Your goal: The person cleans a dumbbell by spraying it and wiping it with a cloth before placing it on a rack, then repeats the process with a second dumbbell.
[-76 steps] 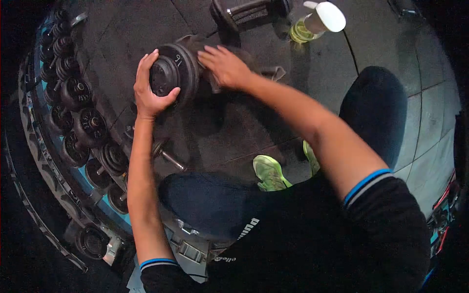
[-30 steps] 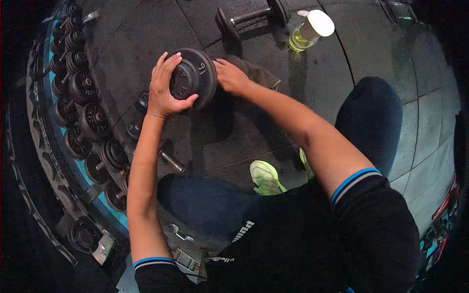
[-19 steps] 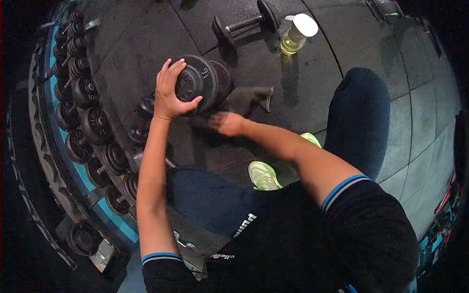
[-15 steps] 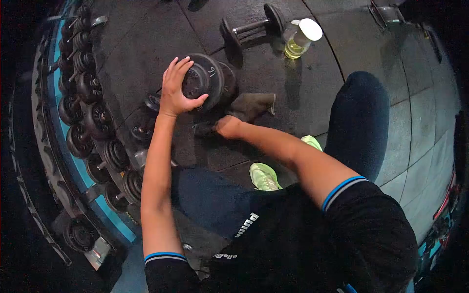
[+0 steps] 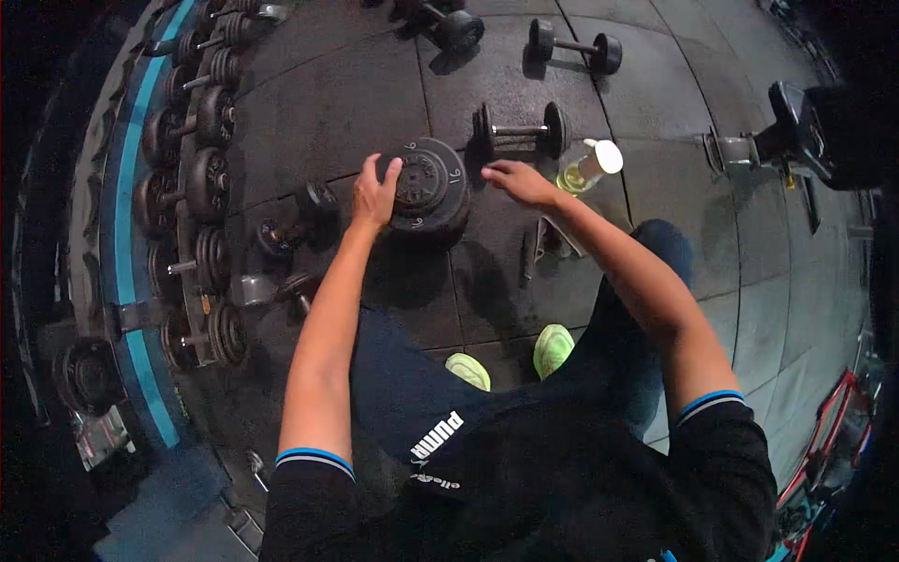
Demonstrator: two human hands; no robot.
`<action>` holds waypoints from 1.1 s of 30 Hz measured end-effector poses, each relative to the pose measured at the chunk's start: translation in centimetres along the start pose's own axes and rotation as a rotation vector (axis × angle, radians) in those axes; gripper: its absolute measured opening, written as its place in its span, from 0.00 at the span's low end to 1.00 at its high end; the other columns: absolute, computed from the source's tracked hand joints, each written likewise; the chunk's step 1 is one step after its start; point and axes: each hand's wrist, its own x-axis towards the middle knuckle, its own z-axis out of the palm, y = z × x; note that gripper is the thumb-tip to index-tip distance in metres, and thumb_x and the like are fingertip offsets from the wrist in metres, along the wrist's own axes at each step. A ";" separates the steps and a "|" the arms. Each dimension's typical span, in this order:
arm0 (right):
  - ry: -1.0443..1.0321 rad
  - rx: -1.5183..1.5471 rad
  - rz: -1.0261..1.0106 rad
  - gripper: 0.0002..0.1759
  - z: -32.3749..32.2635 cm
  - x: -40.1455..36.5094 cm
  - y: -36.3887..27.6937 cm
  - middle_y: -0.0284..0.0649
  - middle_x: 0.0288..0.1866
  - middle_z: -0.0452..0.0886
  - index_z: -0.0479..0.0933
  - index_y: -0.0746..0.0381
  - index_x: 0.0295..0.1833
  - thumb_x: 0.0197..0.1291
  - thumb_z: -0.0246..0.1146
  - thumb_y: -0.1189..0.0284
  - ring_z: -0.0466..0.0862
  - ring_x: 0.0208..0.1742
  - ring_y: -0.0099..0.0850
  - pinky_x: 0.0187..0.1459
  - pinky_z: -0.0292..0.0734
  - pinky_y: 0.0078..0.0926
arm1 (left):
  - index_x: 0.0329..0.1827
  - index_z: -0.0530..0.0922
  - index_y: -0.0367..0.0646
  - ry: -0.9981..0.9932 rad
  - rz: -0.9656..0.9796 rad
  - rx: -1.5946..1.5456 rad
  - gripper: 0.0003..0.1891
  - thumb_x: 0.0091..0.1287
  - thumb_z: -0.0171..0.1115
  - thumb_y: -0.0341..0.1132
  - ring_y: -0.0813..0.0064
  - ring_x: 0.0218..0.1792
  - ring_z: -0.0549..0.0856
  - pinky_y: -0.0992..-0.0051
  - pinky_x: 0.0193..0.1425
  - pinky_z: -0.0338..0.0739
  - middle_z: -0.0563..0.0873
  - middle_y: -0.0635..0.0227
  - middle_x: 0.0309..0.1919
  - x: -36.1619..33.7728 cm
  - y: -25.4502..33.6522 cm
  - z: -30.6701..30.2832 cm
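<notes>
A black dumbbell (image 5: pixel 421 187) stands on end on the dark floor, its round top face marked with several white "16"s. My left hand (image 5: pixel 376 195) is at the left rim of that face, thumb and fingers apart, not wrapped round it. To the right of the dumbbell my right hand (image 5: pixel 521 182) hovers with loosely bent fingers and nothing visible in them. Below that forearm lies a crumpled dark cloth (image 5: pixel 552 242), partly hidden by the arm. A clear bottle (image 5: pixel 573 176) with a white lid and yellowish liquid stands just beyond my right wrist.
Another dumbbell (image 5: pixel 520 131) lies beyond my right hand, and a smaller dumbbell (image 5: pixel 576 47) farther back. A rack of dumbbells (image 5: pixel 208 183) runs along the left. More dumbbells lie between the rack and my left arm. A bench (image 5: pixel 815 136) is at the right.
My right hand has risen from low beside the dumbbell to its right side. My left hand has shifted from over the top face to its left rim. The view has tilted farther forward.
</notes>
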 end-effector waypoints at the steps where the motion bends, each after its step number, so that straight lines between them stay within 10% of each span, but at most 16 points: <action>1: 0.024 0.112 -0.026 0.35 0.2 0.6 -1.1 0.55 0.64 0.84 0.78 0.71 0.66 0.75 0.57 0.48 0.81 0.68 0.48 0.68 0.73 0.39 | 0.74 0.69 0.32 -0.005 0.010 0.066 0.44 0.74 0.55 0.66 0.37 0.69 0.76 0.55 0.75 0.68 0.78 0.32 0.66 -0.2 0.3 -0.1; 19: -0.072 0.618 0.192 0.40 3.4 4.2 -3.4 0.47 0.62 0.81 0.70 0.69 0.71 0.67 0.71 0.51 0.81 0.60 0.36 0.59 0.77 0.37 | 0.77 0.64 0.30 -0.021 -0.226 -0.041 0.56 0.61 0.67 0.71 0.42 0.71 0.76 0.55 0.75 0.70 0.77 0.35 0.69 -3.2 2.0 0.3; 25: -0.332 0.671 0.203 0.34 2.8 1.8 -1.2 0.39 0.58 0.82 0.71 0.64 0.70 0.66 0.73 0.59 0.80 0.58 0.32 0.59 0.75 0.33 | 0.79 0.55 0.26 -0.203 -0.316 -0.036 0.73 0.40 0.85 0.68 0.45 0.73 0.75 0.57 0.76 0.71 0.73 0.33 0.71 -7.0 2.7 -0.1; 33: -0.628 0.542 0.013 0.30 4.4 -3.2 2.7 0.37 0.55 0.87 0.78 0.67 0.65 0.59 0.79 0.72 0.84 0.55 0.28 0.63 0.77 0.29 | 0.78 0.60 0.25 -0.344 -0.256 0.020 0.71 0.36 0.89 0.60 0.47 0.70 0.78 0.58 0.76 0.72 0.78 0.37 0.67 -15.6 2.4 0.9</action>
